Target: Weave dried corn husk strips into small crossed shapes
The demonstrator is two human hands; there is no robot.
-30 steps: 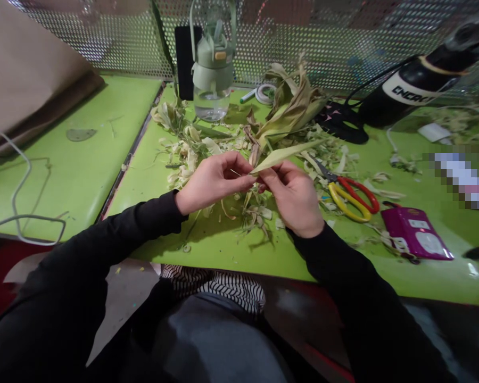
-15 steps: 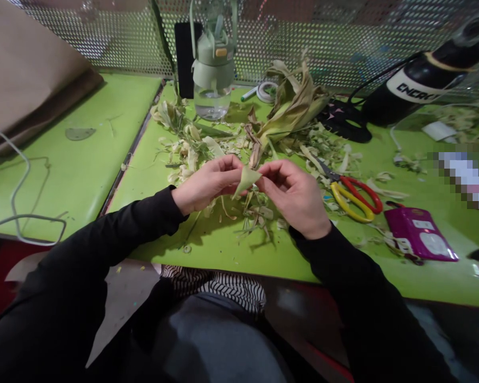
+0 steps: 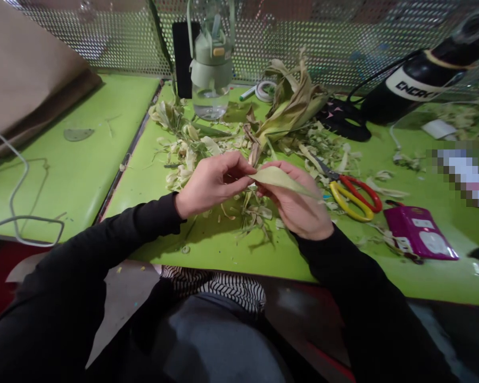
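Note:
A pale green husk strip (image 3: 281, 179) is held between both hands above the green table (image 3: 223, 250). My left hand (image 3: 213, 181) pinches its left end with thumb and fingers. My right hand (image 3: 299, 205) is closed under the strip, which lies across its fingers and points right. Below the hands lies a litter of husk scraps (image 3: 253, 213). A larger bunch of dried husks (image 3: 291, 109) lies farther back.
Red and yellow scissors (image 3: 353, 197) lie right of my hands, beside a purple packet (image 3: 419, 234). A green water bottle (image 3: 211, 69), a tape roll (image 3: 265, 90) and a black bottle (image 3: 419, 82) stand by the perforated back wall. A white cable (image 3: 16, 197) lies at left.
The strip pointed up and right, then looked folded short between the fingertips, and now lies flat across my right hand pointing right. Both hands stayed in place.

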